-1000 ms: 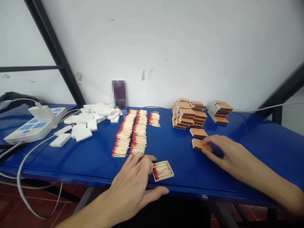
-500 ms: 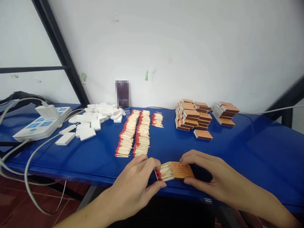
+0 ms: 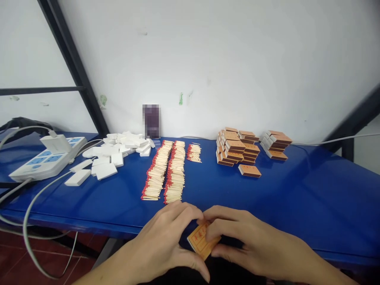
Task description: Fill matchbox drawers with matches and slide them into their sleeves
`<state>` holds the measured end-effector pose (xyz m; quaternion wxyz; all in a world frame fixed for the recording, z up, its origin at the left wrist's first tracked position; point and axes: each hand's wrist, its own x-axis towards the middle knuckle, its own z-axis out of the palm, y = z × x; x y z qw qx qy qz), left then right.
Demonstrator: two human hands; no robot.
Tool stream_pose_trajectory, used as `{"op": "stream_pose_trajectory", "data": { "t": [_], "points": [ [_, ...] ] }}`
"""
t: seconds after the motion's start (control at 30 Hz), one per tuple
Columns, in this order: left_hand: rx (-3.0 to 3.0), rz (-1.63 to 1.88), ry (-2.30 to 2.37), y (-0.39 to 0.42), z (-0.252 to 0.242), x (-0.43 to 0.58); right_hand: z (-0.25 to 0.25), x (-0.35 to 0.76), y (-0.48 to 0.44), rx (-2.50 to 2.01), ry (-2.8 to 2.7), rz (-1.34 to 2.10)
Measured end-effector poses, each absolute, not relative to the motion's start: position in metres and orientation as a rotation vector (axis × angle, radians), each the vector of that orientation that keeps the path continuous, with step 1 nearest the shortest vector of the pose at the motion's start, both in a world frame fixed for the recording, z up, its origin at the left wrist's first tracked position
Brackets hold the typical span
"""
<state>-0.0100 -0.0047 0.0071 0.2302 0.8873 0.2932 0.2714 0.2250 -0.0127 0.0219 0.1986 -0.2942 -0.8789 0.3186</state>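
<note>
Both my hands grip one orange matchbox (image 3: pixel 201 242), tilted, just off the near edge of the blue table (image 3: pixel 297 198). My left hand (image 3: pixel 166 241) pinches its left end, thumb below and fingers curled above. My right hand (image 3: pixel 249 245) closes over its right side. No matches show in the box. Beyond my hands lie two long rows of red-tipped matches (image 3: pixel 166 171) and a small bunch of matches (image 3: pixel 194 152).
Stacks of orange matchboxes (image 3: pixel 236 147) and a second stack (image 3: pixel 276 144) stand at the back right, with one loose matchbox (image 3: pixel 249 170) in front. White inner trays (image 3: pixel 113 154) are heaped at the back left. A power strip (image 3: pixel 44 157) with cables sits far left.
My right hand brought an orange sleeve from the right to the filled tray held by my left hand. The sleeve slid over the matches, and both hands lifted the box toward me.
</note>
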Motion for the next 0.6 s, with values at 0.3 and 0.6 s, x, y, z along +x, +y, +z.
{"op": "stream_pose_trajectory", "data": {
  "t": [0.3, 0.6],
  "points": [
    [2.592, 0.829, 0.814, -0.001, 0.004, -0.015, 0.040, 0.376, 0.036, -1.343, -1.968, -0.289],
    [2.682, 0.988, 0.863, 0.006, -0.004, -0.011, 0.013, 0.490, 0.117, -1.511, -2.052, -0.262]
  ]
}}
